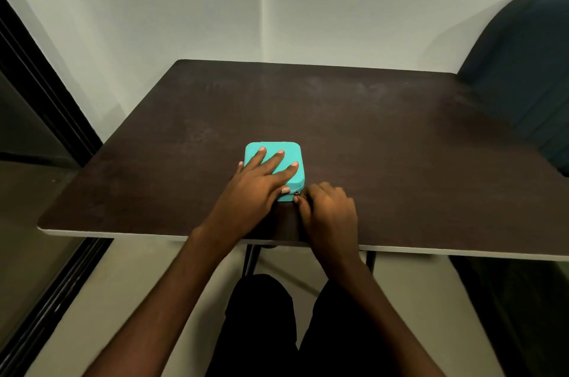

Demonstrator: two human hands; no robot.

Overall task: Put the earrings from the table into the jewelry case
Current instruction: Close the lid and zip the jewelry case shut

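Hiding most of the lid, the left hand lies flat on the turquoise jewelry case, fingers straight and spread, thumb along the near edge. No earrings can be made out anywhere on the dark table; the case looks shut, so its inside is unseen. The case's near left side is covered by the palm. At the near right corner, the right hand curls its fingers in, thumb and forefinger pinching the small zipper pull, which is tiny and partly covered. A dark chair at the right is cut off by the frame.
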